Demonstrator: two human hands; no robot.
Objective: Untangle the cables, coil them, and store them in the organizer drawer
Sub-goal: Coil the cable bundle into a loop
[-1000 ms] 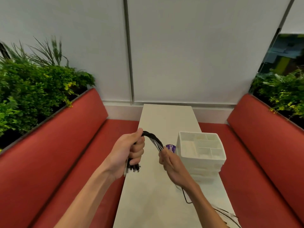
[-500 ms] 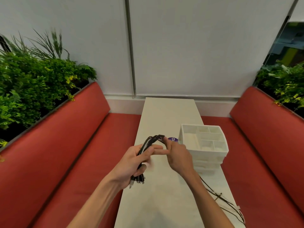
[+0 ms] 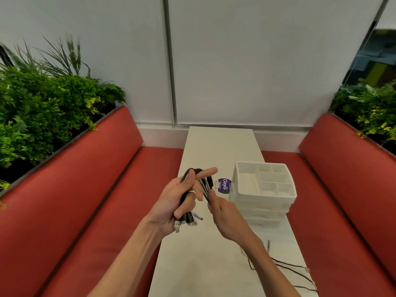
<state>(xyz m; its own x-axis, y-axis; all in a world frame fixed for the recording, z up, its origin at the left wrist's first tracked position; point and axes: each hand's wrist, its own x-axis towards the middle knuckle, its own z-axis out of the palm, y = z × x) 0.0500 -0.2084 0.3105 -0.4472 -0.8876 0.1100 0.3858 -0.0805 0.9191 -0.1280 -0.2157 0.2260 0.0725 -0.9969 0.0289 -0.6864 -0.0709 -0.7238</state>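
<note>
1. Head view, left hand: the left hand is held above the near half of the white table, palm turned towards the right. Its lower fingers are curled round a black cable bundle, clamping it against the palm. The forefinger is stretched out straight, pointing far and to the right, and the bundle's folded top loops over just behind it.

2. Head view, plugs: the plugs at the bundle's ends stick out below the left hand, hanging just above the table.

3. Head view, right hand: the right hand is just right of the left one, with its back to the camera. Its fingertips are pressed together on a few strands of the same bundle where they slant down from the loop. The fingers are curled, not spread.

4. Head view, organizer: the white organizer stands on the right side of the table, just beyond the right hand. Its top is an open tray split into several compartments, with drawers stacked beneath. I cannot tell whether any drawer is pulled out.

5. Head view, other things: a purple round sticker shows between the hands and the organizer. Loose cables trail over the near right corner of the table, well apart from the bundle. Red benches run along both sides, with green plants behind them.
</note>
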